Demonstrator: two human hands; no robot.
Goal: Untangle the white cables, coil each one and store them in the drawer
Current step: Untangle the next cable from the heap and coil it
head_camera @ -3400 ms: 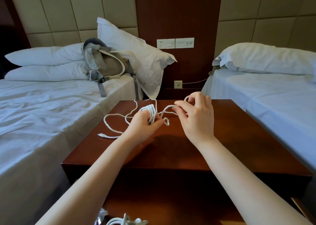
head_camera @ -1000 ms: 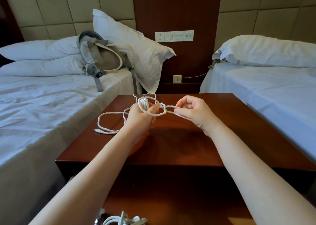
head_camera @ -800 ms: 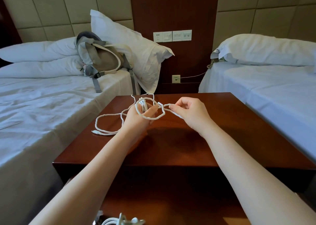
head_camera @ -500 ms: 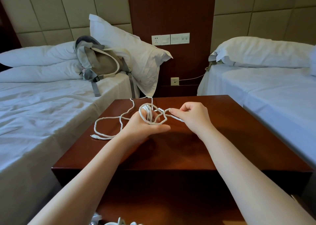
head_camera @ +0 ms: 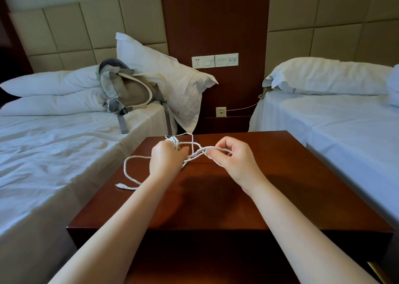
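**Cable half-coiled above hotel nightstand [head_camera: 280, 175]**
L hand [head_camera: 166, 158] grips wound turns of the white cable [head_camera: 174, 140]; R hand [head_camera: 231, 160] pinches the free strand just beside it, span running L–R btwn them. Slack tail w/ connector [head_camera: 122, 185] lies on the top, left of L hand, prob. nearer that side for remaining wraps.

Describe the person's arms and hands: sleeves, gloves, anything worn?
The left forearm and right forearm are bare down to the bottom edge of the frame; no sleeve shows. The left hand and right hand are ungloved, with no ring, watch, bracelet or marking visible.
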